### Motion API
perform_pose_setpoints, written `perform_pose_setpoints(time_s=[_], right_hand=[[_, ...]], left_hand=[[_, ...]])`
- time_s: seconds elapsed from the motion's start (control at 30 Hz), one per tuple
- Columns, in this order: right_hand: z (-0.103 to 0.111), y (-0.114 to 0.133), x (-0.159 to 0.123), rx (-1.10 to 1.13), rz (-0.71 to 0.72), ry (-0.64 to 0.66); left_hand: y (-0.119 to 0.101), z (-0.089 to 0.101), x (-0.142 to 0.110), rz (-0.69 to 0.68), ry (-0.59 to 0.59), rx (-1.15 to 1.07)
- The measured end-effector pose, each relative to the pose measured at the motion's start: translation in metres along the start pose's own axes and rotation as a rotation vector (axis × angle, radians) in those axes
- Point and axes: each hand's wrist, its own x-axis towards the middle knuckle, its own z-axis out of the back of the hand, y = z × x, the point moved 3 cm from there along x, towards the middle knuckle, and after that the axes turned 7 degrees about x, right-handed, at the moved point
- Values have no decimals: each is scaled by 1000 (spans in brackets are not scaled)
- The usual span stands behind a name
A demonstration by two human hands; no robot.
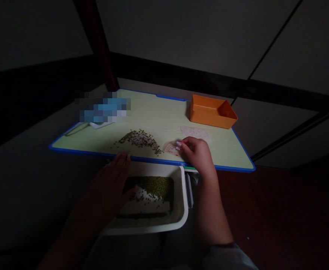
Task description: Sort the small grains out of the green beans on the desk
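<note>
My left hand (112,176) lies with its fingers stretched out at the table's front edge, above the left part of a white basin (185,210). Green beans (153,185), small like mung beans, are heaped at the basin's far side. Just beyond my left fingertips, a loose mixed pile of dark and pale grains (142,139) spreads over the table. My right hand (196,152) pinches thumb and fingers together low over the tabletop; whatever they hold is too small to make out. Beside those fingertips is a reddish, roundish patch (170,148), and behind them a pale pile of grains (194,132).
An orange open box (213,118) stands at the table's back right. At the left, a pixelated blue area covers something on a white base (97,125). The pale table (153,108) has a blue rim and stands close to a wall (181,33).
</note>
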Motion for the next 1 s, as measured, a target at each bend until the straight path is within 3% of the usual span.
perform_pose_setpoints(time_s=[1.0], right_hand=[[-2, 9, -5, 77, 55, 106]], left_hand=[[0, 0, 0, 14, 26, -19]])
